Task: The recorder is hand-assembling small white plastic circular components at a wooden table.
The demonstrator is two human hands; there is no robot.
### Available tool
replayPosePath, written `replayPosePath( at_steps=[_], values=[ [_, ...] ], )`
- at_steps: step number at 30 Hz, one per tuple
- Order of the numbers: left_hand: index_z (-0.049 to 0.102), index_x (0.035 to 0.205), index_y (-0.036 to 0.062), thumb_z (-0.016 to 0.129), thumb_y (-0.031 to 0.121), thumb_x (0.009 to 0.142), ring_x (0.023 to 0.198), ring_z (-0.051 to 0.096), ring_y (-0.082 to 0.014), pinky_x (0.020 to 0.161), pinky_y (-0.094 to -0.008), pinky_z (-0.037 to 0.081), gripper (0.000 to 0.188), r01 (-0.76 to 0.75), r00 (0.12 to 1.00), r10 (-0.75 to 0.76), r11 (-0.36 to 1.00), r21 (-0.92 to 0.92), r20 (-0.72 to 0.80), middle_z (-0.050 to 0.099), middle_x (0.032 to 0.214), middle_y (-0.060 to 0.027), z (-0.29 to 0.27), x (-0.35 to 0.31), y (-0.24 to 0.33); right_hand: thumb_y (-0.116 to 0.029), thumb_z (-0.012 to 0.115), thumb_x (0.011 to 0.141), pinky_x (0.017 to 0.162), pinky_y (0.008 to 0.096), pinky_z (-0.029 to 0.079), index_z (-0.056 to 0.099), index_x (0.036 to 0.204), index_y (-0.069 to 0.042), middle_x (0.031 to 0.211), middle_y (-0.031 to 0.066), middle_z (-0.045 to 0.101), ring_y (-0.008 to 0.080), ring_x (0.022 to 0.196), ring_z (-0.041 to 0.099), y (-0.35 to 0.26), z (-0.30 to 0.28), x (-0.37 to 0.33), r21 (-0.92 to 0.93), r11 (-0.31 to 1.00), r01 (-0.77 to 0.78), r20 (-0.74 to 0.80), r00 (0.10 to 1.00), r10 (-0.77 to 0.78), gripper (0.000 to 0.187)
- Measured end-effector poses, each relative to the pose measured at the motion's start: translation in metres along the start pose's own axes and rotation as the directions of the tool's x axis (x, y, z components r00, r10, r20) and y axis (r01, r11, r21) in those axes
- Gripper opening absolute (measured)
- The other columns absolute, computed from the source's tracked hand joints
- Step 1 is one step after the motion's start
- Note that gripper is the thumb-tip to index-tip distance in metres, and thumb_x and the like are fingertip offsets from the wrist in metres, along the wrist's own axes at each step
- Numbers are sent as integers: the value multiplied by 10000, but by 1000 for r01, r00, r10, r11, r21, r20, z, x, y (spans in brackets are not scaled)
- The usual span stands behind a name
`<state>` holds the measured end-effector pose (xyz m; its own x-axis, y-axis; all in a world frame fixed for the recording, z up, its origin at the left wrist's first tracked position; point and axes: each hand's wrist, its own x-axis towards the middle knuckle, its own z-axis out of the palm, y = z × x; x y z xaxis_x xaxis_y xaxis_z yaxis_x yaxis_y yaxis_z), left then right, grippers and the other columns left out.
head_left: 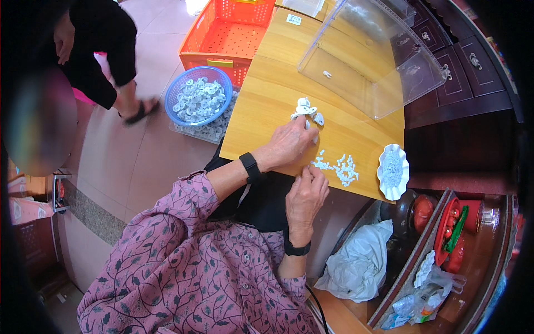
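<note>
My left hand point(288, 146) is over the wooden table, its fingers closed around a small white plastic part that mostly hides behind them. Just beyond its fingertips lies a little heap of white round plastic parts point(303, 107) with dark centres. My right hand point(307, 200) is at the table's near edge, thumb and fingers pinched together; whatever is between them is too small to make out. Beside its fingertips are scattered many tiny white peg-like pieces point(346, 170).
A clear plastic box point(384, 83) lies at the table's point(261, 83) far right. The white fluted dish point(392, 192) sits on the right corner. To the left stand a blue basket point(172, 114) of grey-white parts and an orange crate point(192, 55). A person's foot point(136, 106) is farther left.
</note>
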<state>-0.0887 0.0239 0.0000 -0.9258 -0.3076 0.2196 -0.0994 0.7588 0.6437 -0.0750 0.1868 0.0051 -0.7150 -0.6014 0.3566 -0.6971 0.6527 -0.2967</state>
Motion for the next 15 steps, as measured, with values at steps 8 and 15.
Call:
replayPosePath(
  at_steps=[8, 15],
  values=[
    [679, 988, 36, 754, 129, 774, 911, 628, -369, 756, -447, 524, 244, -14, 999, 11, 995, -100, -35, 584, 1016, -173, -1, -13, -5, 7, 722, 796, 856, 437, 467, 680, 1068, 20, 1076, 133, 623, 315, 1005, 586, 3, 2, -5, 40, 997, 70, -39, 997, -69, 275],
    [673, 910, 9, 743, 78, 740, 853, 645, -385, 742, -451, 533, 196, -77, 995, 63, 977, -200, -75, 601, 959, -192, -14, -29, -8, 31, 714, 795, 836, 428, 505, 698, 976, 28, 1005, 144, 662, 320, 940, 621, 5, 5, -9, 54, 996, 71, -90, 994, -66, 182]
  ],
)
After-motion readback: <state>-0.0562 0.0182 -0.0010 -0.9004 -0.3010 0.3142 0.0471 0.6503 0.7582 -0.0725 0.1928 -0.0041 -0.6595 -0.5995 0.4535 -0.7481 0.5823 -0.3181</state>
